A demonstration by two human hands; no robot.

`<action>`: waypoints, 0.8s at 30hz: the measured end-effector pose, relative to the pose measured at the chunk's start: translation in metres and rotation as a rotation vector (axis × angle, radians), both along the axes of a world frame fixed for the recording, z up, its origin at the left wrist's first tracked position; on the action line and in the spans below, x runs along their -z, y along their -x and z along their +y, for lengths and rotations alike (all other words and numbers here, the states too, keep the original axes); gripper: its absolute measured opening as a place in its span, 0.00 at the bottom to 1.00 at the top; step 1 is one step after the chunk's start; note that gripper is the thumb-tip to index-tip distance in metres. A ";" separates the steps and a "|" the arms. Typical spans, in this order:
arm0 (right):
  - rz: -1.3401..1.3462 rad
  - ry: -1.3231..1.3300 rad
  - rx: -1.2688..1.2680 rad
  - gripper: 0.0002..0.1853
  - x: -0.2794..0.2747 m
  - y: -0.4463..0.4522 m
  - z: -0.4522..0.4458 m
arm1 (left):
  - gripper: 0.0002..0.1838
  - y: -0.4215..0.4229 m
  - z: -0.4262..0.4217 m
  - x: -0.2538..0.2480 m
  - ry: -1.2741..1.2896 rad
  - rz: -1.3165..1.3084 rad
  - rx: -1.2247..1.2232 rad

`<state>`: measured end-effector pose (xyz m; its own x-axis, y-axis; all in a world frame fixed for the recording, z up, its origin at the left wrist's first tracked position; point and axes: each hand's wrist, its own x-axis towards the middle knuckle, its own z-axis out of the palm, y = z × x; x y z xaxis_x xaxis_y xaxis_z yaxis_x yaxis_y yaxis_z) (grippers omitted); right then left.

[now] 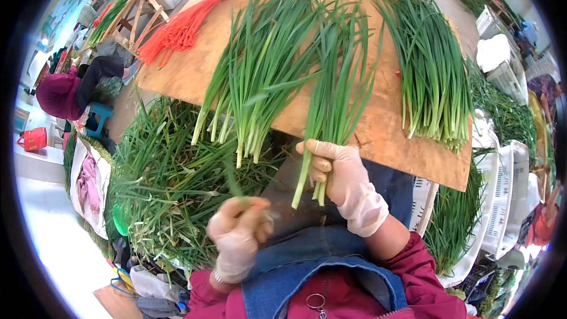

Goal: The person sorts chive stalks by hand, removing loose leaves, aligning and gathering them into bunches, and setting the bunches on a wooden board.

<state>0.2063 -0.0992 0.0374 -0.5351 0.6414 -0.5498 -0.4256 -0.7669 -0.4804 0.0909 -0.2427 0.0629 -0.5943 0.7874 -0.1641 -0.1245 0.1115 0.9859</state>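
In a thin whitish glove, my right hand (pixel 348 180) is closed around the lower stems of a small bunch of garlic chives (pixel 339 77). The pale cut ends stick out below its fingers, and the leaves stretch away over the wooden board (pixel 378 136). My left hand (pixel 239 233), also gloved, is blurred and pinches a loose chive leaf (pixel 232 177) left of the bunch. A larger pile of chives (pixel 266 65) lies on the board to the left, its stems over the near edge. Another chive pile (pixel 431 71) lies on the right.
Red ties (pixel 195 18) lie at the board's far left. Below, a big heap of loose leaves (pixel 165 183) sits at my left. White crates (pixel 499 201) and more chives (pixel 455 224) stand at my right. Another person (pixel 65 91) sits at far left near a blue stool (pixel 101 119).
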 end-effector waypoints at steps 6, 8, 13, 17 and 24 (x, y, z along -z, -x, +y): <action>0.189 -0.041 0.010 0.09 0.000 -0.010 0.008 | 0.13 0.099 -0.061 0.022 0.144 0.375 -0.576; 0.252 -0.061 -0.016 0.10 0.003 -0.012 0.008 | 0.11 0.110 -0.067 0.026 0.465 0.545 -0.427; 0.183 -0.086 -0.041 0.16 0.008 -0.012 0.005 | 0.05 0.064 0.006 0.021 0.140 0.882 -0.133; 0.177 -0.026 -0.076 0.18 0.003 -0.016 0.009 | 0.07 0.055 0.046 0.025 0.250 1.087 -0.045; 0.098 -0.087 -0.012 0.12 -0.001 -0.002 0.003 | 0.05 0.018 0.030 0.021 0.030 0.363 0.023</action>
<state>0.2085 -0.0962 0.0382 -0.5915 0.6774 -0.4373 -0.4647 -0.7297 -0.5016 0.0732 -0.2125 0.0424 -0.5999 0.7995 0.0312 0.2365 0.1400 0.9615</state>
